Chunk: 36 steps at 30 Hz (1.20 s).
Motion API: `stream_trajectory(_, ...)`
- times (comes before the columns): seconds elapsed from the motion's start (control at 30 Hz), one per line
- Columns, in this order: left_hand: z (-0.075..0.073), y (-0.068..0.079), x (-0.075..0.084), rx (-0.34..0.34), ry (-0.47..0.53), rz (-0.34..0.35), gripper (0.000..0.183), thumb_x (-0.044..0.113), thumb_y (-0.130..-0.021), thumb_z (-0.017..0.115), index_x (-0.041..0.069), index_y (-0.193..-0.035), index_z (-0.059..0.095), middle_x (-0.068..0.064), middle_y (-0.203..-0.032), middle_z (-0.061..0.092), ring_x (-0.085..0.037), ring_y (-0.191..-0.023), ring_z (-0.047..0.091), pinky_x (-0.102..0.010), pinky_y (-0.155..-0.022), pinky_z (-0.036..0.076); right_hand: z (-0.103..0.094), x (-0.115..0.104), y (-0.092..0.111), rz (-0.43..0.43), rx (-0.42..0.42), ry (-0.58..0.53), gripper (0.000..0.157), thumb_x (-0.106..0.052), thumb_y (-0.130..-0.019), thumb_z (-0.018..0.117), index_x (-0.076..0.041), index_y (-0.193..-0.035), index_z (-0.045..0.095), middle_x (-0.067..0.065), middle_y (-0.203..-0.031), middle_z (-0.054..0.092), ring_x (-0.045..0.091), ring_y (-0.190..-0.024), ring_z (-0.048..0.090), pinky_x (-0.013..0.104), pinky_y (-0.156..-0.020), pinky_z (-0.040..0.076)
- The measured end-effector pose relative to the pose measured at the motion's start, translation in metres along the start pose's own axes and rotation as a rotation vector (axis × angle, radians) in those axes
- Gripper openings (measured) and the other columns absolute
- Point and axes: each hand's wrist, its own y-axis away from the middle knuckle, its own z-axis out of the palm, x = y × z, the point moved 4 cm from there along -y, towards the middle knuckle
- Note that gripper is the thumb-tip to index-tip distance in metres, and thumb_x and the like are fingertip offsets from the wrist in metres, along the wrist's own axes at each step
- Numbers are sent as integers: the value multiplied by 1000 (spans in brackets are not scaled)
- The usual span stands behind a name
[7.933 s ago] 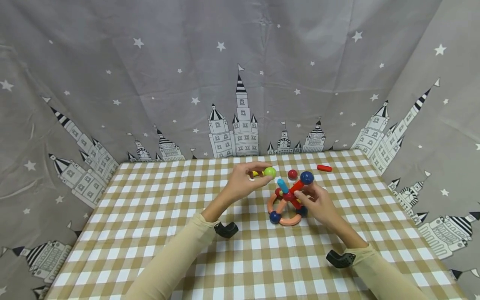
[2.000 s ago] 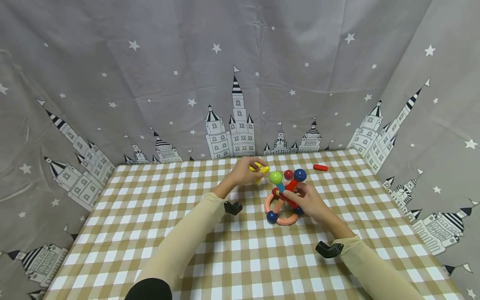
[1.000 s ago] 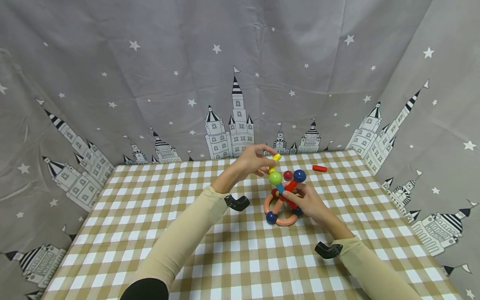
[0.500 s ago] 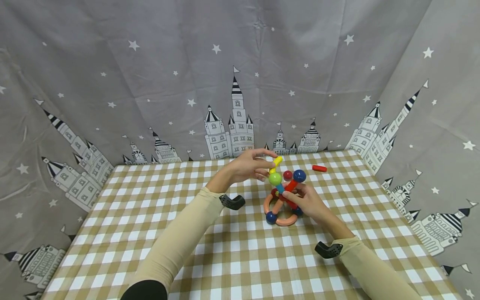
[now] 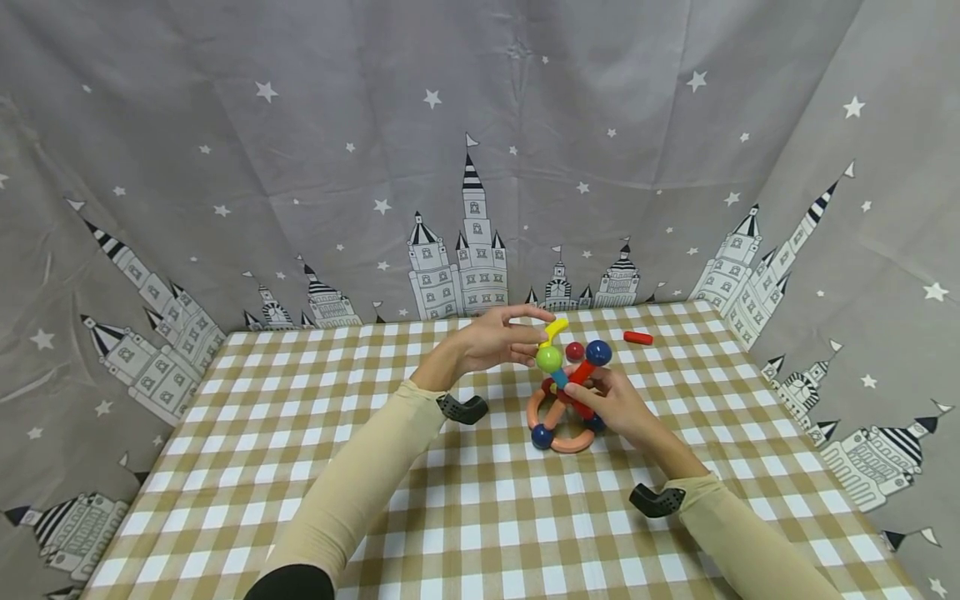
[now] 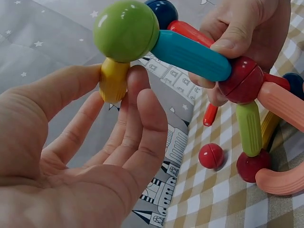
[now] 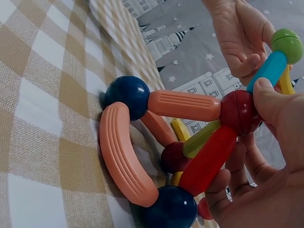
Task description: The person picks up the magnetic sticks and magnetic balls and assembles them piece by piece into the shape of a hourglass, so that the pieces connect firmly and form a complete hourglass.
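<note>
My left hand (image 5: 497,337) pinches a yellow curved magnetic rod (image 6: 114,81) between thumb and fingertips, its end against the green ball (image 6: 126,31). That ball caps a blue rod (image 6: 192,54) rising from the red hub ball (image 6: 241,80) of a magnetic stick-and-ball structure. My right hand (image 5: 618,406) grips the structure near the hub, thumb on the base of the blue rod. Coral curved rods (image 7: 124,156) and navy balls (image 7: 127,97) form its ring-like base. A red rod topped by another navy ball (image 5: 598,352) also leaves the hub.
A loose red ball (image 5: 574,351) sits just behind the structure, and a short red rod (image 5: 638,337) lies farther right. A checked cloth (image 5: 337,467) covers the table. A grey castle-print curtain (image 5: 337,167) hangs behind it.
Earlier my left hand held the green ball, which now tops the blue rod. It then took the yellow rod and brought it to that ball, lately lowering slightly. My right hand keeps its grip.
</note>
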Motion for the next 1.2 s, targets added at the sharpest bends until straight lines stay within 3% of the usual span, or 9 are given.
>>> stream_trajectory(0.17, 2, 0, -1, 2, 18, 0, 44, 3, -99, 65, 5, -142, 56, -13, -114, 61, -22, -78, 64, -35, -76, 58, -1, 0, 2, -19, 6, 46, 45, -28, -103, 66, -4, -140, 59, 13, -130, 67, 29, -111, 60, 38, -93, 50)
stream_trajectory(0.4, 2, 0, -3, 6, 32, 2, 44, 2, -100, 64, 5, -143, 56, -27, -131, 56, -22, -79, 67, -34, -75, 58, -4, -4, 7, -101, 43, 63, 42, -24, -105, 62, -2, -141, 57, 17, -131, 65, 31, -110, 61, 34, -89, 53)
stream_trajectory(0.53, 1, 1, -1, 12, 25, 3, 44, 3, -99, 65, 5, -143, 56, -21, -123, 61, -22, -80, 68, -34, -76, 58, -8, -4, 12, -136, 100, 22, 43, -24, -105, 62, -2, -141, 54, 21, -132, 64, 31, -115, 60, 28, -91, 53)
stream_trajectory(0.7, 0, 2, -1, 14, 23, 5, 45, 3, -99, 65, 5, -143, 57, -14, -114, 64, -22, -80, 67, -34, -76, 58, -7, -3, 15, -118, 137, -103, 48, -27, -104, 64, -10, -145, 47, 26, -134, 62, 23, -119, 61, 26, -96, 52)
stream_trajectory(0.8, 0, 2, -1, 13, 20, 0, 45, 4, -99, 65, 5, -143, 57, -12, -114, 65, -21, -80, 67, -33, -76, 58, -6, -2, 16, -122, 161, -151, 54, -25, -103, 65, -8, -149, 41, 27, -135, 61, 18, -118, 62, 26, -96, 52)
stream_trajectory(1.03, 0, 3, -3, 7, 2, -10, 45, 4, -100, 65, 4, -144, 57, -23, -138, 56, -20, -82, 67, -36, -84, 56, -5, 0, 17, -132, 206, -134, 53, -25, -103, 65, -7, -149, 44, 23, -130, 65, 19, -112, 63, 32, -93, 56)
stream_trajectory(1.2, 3, 3, -5, -12, 20, -5, 46, 1, -100, 63, 0, -145, 54, -18, -125, 62, -21, -81, 69, -34, -80, 58, -5, -1, 15, -109, 207, -119, 54, -29, -103, 66, -13, -150, 46, 21, -132, 65, 23, -114, 64, 34, -94, 56)
